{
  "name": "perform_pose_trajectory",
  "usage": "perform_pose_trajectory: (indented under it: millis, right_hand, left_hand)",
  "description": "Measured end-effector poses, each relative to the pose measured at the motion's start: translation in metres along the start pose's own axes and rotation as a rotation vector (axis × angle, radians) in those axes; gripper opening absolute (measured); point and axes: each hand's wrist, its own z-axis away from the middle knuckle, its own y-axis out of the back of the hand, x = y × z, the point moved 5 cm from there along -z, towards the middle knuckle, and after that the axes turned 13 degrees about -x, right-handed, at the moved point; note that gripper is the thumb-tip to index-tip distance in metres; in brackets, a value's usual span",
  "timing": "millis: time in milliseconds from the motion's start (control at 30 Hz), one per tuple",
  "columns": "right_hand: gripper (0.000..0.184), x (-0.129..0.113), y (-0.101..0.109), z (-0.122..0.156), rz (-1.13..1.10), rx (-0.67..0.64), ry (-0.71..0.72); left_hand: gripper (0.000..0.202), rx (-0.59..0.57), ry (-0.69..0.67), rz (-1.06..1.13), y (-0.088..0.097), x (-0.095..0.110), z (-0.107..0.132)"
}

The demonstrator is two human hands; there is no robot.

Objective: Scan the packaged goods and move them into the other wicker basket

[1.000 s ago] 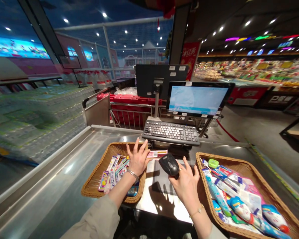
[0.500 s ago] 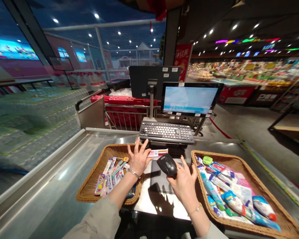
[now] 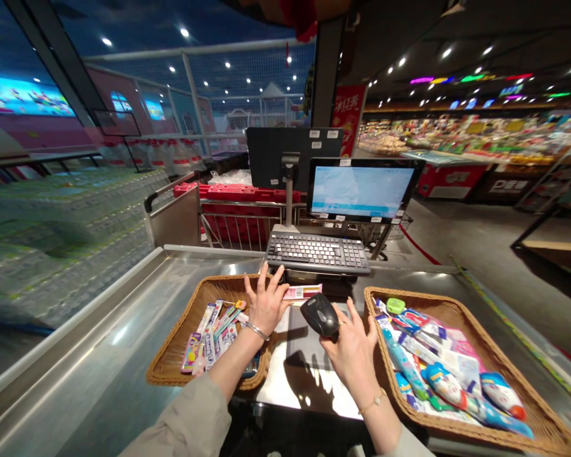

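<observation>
Between thumb and finger my left hand (image 3: 266, 301) pinches one end of a slim pink package (image 3: 304, 292) with a barcode label, its other fingers spread. My right hand (image 3: 353, 346) grips a black handheld barcode scanner (image 3: 320, 314), its head pointing toward the package and its handle hidden by the fingers. Left of the package, a wicker basket (image 3: 171, 343) holds several small packaged items (image 3: 210, 336). A second wicker basket (image 3: 514, 343) at the right holds more packages and toothbrush-like items (image 3: 412, 362). Under both hands lies a pale, brightly lit surface (image 3: 285, 374).
Ahead stand a black keyboard (image 3: 318, 249), a lit monitor (image 3: 361, 190) and the back of another screen (image 3: 292, 155). A metal counter (image 3: 90, 362) extends to the left. Beyond are a metal cart (image 3: 242, 222) and a red freezer (image 3: 450, 181).
Hardly anything differs. The scanner and my right hand have shifted very slightly to the right; my left hand keeps its pinch on the package.
</observation>
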Motion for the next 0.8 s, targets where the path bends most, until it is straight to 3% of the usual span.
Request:
perform_pose_trajectory:
  millis: [333, 800]
  right_hand:
    - [0.039, 0.024, 0.004, 0.011, 0.144, 0.086, -0.062]
    - [0.038, 0.069, 0.029, 0.039, 0.193, 0.175, -0.261]
  left_hand:
    - [0.032, 0.034, -0.049, 0.04, 0.004, 0.019, -0.014]
    - [0.03, 0.033, -0.193, 0.1, 0.002, 0.079, -0.044]
